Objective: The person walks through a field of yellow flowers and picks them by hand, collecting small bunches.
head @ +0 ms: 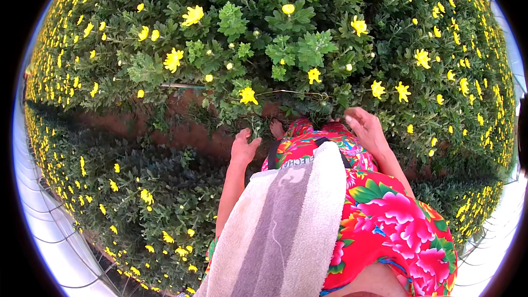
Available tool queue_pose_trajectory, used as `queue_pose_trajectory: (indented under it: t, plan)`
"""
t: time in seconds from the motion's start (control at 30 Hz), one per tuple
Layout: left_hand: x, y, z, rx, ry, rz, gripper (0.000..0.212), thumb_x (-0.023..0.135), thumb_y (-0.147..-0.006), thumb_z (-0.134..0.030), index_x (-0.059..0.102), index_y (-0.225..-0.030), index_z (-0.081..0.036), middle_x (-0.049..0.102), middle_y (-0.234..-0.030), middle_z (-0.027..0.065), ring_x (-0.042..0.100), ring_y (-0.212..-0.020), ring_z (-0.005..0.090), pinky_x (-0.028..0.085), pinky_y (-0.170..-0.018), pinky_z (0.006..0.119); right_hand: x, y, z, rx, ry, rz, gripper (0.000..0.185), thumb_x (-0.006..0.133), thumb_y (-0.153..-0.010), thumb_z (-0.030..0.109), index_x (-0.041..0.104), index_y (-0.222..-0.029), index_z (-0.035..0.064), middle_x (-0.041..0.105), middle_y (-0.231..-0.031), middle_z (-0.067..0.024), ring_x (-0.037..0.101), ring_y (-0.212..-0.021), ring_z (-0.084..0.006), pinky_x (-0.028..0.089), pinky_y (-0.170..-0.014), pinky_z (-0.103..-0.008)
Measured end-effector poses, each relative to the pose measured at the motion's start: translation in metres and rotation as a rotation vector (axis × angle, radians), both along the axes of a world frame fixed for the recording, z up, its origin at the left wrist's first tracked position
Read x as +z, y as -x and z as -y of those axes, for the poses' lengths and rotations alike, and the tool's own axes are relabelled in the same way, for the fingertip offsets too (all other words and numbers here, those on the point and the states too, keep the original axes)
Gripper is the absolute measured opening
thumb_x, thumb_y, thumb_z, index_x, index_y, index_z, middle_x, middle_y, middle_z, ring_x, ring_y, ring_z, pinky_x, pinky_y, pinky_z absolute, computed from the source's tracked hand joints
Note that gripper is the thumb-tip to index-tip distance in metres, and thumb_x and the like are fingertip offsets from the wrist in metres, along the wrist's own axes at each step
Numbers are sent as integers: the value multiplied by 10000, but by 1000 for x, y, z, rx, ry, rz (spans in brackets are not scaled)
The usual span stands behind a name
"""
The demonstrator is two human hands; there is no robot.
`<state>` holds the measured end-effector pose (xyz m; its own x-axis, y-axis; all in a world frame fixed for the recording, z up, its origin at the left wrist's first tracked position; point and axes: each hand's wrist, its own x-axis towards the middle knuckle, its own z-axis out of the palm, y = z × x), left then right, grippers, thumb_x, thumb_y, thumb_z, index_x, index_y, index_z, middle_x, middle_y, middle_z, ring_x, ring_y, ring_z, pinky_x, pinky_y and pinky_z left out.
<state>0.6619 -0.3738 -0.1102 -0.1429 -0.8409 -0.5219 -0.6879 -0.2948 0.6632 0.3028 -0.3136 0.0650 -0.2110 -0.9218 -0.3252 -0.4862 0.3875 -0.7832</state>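
My left hand [244, 148] is low at the edge of the flower bed, its thumb spread from the fingers. Close by its fingertips stands a pale green leafy shoot [256, 126]; I see no clear grip on it. My right hand [365, 127] hovers beside my thigh with its fingers curled, near the chrysanthemum foliage [396, 123]. Whether anything is inside those fingers is hidden. Ahead of both hands grow chrysanthemum plants with yellow blooms, among them one yellow flower [248, 95] between the hands and another yellow flower [377, 89] past the right hand.
A thin string [284, 90] runs along the bed's near edge, and a pale rod [177, 85] lies left of it. Bare soil [181, 111] forms a narrow path. Behind me is a second flower bed [136, 202]. A striped towel [288, 214] hangs down my front.
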Motion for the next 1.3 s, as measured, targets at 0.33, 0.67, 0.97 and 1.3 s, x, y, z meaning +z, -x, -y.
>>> queue_pose_trajectory:
  t: [0.33, 0.67, 0.97, 1.3]
  plan:
    - [55, 11, 12, -106, -80, -339, 347, 663, -862, -164, 581, -1144, 19, 685, -1000, 146, 649, -889, 197, 515, -798, 321, -67, -2, 155, -69, 100, 133, 347, 559, -914, 152, 569, -1208, -31, 624, -1133, -96, 566, -1011, -182, 437, -910, -322]
    - [26, -49, -12, 74, -88, -331, 330, 655, -854, -178, 590, -1103, 28, 689, -892, 141, 673, -819, 220, 528, -762, 323, -92, -40, 224, -184, -97, 350, 390, 654, -875, 111, 574, -1244, 12, 665, -1070, -47, 590, -952, -150, 478, -833, -295]
    - [27, -52, 9, 11, -87, -313, 336, 654, -856, -176, 587, -1115, 28, 687, -961, 167, 673, -869, 227, 528, -785, 329, -103, 1, 222, -209, -174, 482, 451, 541, -967, 324, 500, -1272, -6, 616, -1061, -96, 622, -859, -186, 492, -605, -279]
    - [27, -48, 26, -95, -125, -328, 355, 647, -862, -185, 576, -1142, 21, 680, -983, 174, 668, -896, 237, 525, -796, 330, -152, 15, 179, -614, -358, 465, 328, 490, -976, 276, 540, -1201, 43, 634, -877, -61, 609, -550, -172, 428, -456, -266]
